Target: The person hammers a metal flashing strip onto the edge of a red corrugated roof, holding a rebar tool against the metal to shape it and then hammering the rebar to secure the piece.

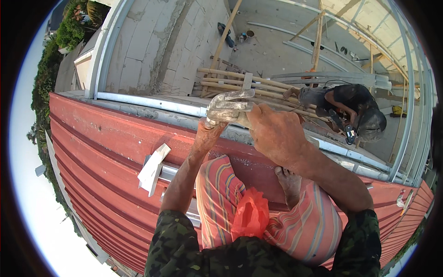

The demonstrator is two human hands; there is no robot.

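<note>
My left hand (225, 109) wears a pale, grimy work glove (235, 95); its fingers stretch to the right, with a gap between them. Bare and closed, my right hand (279, 136) pinches the glove near its lower fingers; its own fingertips are partly hidden. Both hands are over the metal channel (152, 103) along the wall top. Between my knees, on striped cloth (217, 194), lies a red plastic bag (251, 214).
I sit on a red ribbed metal roof (106, 157) beside a drop. White offcuts (154, 168) and a metal profile (168, 173) lie to my left. Below, a person (353, 108) holds a power tool (350, 134) near wooden poles (226, 83). Metal studs (406, 92) rise at right.
</note>
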